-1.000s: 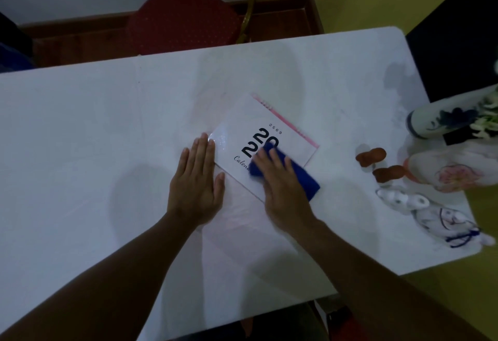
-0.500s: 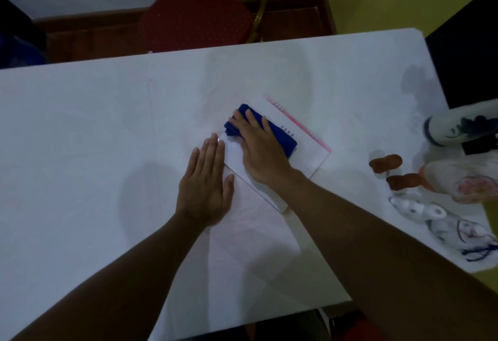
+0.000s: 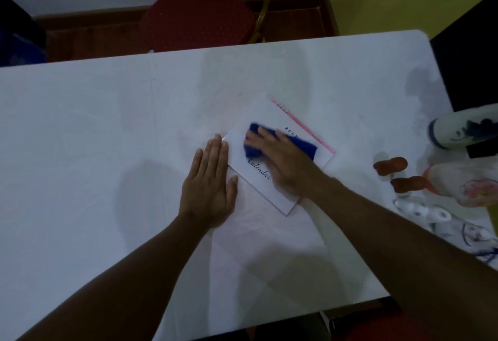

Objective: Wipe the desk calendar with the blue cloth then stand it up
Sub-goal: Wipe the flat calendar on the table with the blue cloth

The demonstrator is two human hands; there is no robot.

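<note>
The white desk calendar (image 3: 258,179) lies flat and turned at an angle on the white table (image 3: 94,130), its pink spiral edge at the far right. My right hand (image 3: 285,160) presses the folded blue cloth (image 3: 304,146) onto the calendar's cover and hides the large printed numbers; the word "Calendar" shows beside my palm. My left hand (image 3: 210,181) rests flat on the table with fingers together, its fingertips and thumb touching the calendar's left edge.
At the table's right end lie two brown figurines (image 3: 390,165), a blue-and-white ceramic vase (image 3: 463,130) on its side, a pink-patterned ceramic piece (image 3: 469,184) and small white figurines (image 3: 420,211). A red chair (image 3: 196,14) stands beyond the far edge.
My right hand swept the cloth from the calendar's near right side up to its far left corner, then back toward the middle. My left hand stayed flat against the calendar's edge.
</note>
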